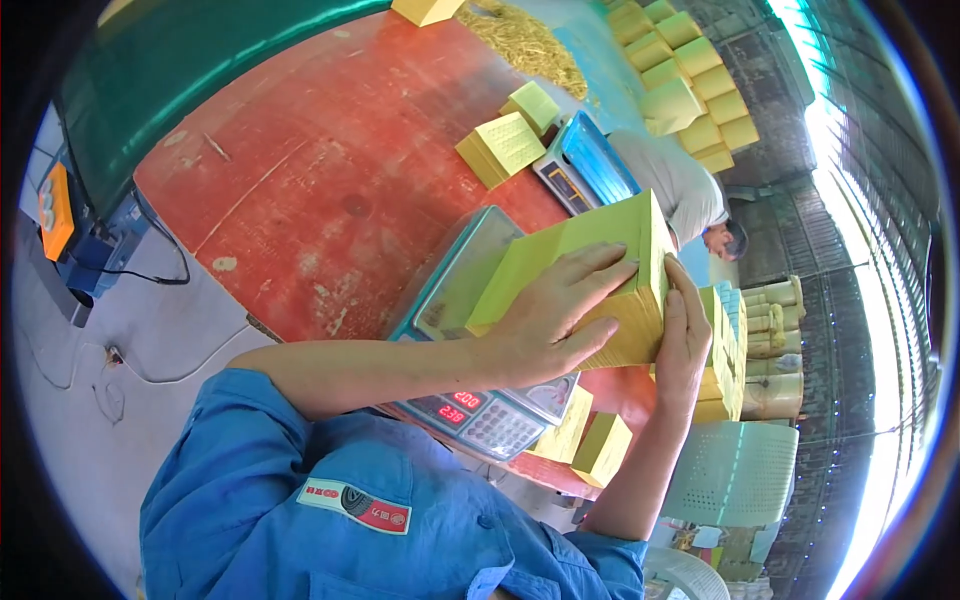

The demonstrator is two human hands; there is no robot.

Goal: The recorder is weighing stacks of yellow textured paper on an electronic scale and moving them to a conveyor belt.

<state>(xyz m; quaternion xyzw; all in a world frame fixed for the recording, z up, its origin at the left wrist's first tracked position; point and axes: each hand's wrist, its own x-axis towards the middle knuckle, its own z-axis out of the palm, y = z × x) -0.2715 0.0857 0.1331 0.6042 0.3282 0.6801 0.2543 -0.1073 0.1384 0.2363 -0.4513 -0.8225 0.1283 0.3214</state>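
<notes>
A thick stack of yellow paper [588,236] rests at a tilt over the pan of a digital scale [440,300] with red lit digits. My left hand [560,312] lies across the near side of the stack, its fingers stretched along it and the thumb spread. Against the stack's right end, my right hand [684,335] is curved round the edge with its fingertips at the top corner. Both hands press on the stack between them; the palms' contact and the underside of the stack are hidden.
Smaller yellow paper stacks [500,148] stand on the red table [330,200] beside a second scale [590,165]. More blocks [603,448] sit by the near edge. A person [670,185] bends beyond the table. Piled bundles [690,85] and a plastic chair [730,470] are at the right.
</notes>
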